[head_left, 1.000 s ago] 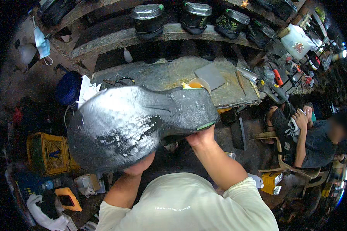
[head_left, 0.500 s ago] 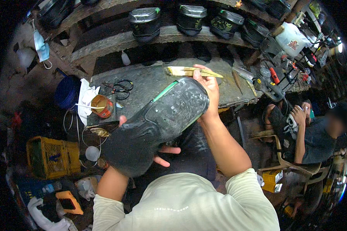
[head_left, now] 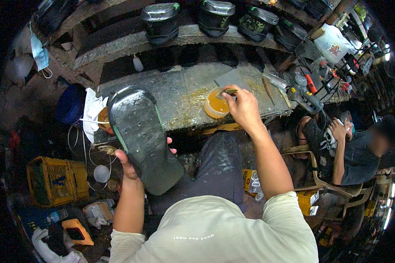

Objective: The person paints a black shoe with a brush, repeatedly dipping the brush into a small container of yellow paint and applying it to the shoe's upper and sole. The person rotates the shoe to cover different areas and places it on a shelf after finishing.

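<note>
My left hand [head_left: 129, 168] is wrapped round a black shoe-sole-like piece [head_left: 142, 140], thumb on its left side and fingertips showing past its right. The piece has green edge strips and a glossy, curved top end. My right hand [head_left: 241, 107] pinches a thin yellowish strip tool [head_left: 230, 91] over a translucent cup of orange liquid [head_left: 214, 111]; the tool's lower end is hidden. The cup stands on the stained workbench [head_left: 184, 94]. Behind it lies a grey flat slab [head_left: 224, 77].
Boots [head_left: 213, 19] line the upper shelf. Tools [head_left: 310, 83] crowd the right end, white paper [head_left: 92, 118] the left. A co-worker [head_left: 355, 153] sits at the right, hands on something white. Yellow crates [head_left: 52, 179] and loose items lie around on both sides.
The black piece has turned lengthwise away from me, into my left hand alone. My right hand has left it and moved over the cup with the yellowish tool.
</note>
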`<state>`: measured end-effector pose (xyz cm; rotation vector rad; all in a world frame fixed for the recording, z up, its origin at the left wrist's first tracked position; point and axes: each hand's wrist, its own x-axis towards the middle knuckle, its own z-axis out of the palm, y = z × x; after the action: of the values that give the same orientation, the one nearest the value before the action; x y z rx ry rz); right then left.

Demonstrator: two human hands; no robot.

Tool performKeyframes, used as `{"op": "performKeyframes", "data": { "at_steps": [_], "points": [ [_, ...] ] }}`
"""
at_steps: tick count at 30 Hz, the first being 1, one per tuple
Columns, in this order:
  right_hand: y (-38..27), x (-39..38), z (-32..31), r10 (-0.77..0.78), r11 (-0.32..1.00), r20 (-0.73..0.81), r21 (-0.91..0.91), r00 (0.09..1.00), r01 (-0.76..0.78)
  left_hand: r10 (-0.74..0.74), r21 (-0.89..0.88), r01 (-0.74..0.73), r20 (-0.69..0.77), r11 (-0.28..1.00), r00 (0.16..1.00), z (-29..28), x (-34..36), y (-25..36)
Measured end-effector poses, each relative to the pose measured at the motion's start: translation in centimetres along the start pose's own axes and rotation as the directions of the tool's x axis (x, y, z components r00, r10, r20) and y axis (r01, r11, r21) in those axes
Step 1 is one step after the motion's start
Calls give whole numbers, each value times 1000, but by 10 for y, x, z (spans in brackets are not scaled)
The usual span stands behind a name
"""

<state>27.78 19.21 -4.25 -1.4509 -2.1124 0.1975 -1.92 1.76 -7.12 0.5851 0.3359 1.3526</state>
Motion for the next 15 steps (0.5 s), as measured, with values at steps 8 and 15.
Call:
{"op": "performKeyframes", "data": {
  "at_steps": [8, 15],
  "points": [
    [13, -17, -2, 203, 821, -159, 565, 966, -80, 87, 201, -51, -174, 978, 981, -13, -35, -2],
    [9, -25, -8, 314, 599, -11, 778, 949, -189, 130, 199, -76, -275, 977, 953, -28, -40, -27]
  ]
}}
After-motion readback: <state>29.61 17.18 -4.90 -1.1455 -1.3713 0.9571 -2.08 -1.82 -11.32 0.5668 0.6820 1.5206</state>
